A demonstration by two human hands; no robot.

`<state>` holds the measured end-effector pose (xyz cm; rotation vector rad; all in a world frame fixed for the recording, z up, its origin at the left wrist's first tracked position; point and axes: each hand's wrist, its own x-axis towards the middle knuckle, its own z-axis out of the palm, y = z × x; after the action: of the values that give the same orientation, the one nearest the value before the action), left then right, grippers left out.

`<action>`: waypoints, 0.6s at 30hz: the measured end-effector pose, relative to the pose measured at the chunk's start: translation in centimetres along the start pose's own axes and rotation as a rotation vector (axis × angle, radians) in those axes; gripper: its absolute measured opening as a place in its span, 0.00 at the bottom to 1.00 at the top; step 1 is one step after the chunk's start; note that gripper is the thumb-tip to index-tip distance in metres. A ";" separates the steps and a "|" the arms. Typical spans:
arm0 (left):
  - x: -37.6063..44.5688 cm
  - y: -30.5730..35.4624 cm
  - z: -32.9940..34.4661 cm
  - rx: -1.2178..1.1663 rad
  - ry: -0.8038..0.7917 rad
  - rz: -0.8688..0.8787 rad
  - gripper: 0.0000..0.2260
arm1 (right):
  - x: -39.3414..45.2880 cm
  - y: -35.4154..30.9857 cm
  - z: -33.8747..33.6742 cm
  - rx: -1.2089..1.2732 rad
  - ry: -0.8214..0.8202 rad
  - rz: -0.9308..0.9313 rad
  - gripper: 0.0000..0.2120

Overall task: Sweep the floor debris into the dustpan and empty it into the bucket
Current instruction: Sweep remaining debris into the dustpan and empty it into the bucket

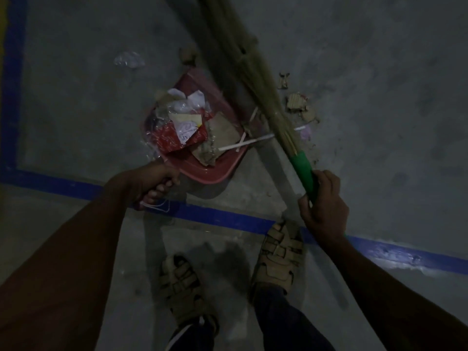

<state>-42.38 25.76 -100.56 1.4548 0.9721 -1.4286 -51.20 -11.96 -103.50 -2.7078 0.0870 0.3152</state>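
Head view, dim light: the left hand (158, 183) has its fingers curled round the handle of the red dustpan (212, 171), which sits on the grey floor (379, 72) just beyond a blue tape line (228, 219). The pan is heaped with paper scraps and wrappers (182, 127). The right hand (323, 206) grips the green handle of the broom (255, 79), whose straw bristles slant across the pan's open right side. Cardboard bits (300, 105) and what looks like fine dust lie just beside that side, not yet swept in. No bucket is in sight. The load looks light and loose, so it would likely spill if tipped; the pan is best carried level by its handle. The straw probably flexes, so short strokes suit it.
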 end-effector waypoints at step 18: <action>1.2 1.0 8.5 0.273 -0.032 0.002 0.16 | -7.0 5.9 0.1 0.042 -0.069 0.228 0.30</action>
<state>-44.23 17.40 -101.58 1.6218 0.7775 -1.6265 -58.72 -17.21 -104.32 -2.6454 0.3791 0.4677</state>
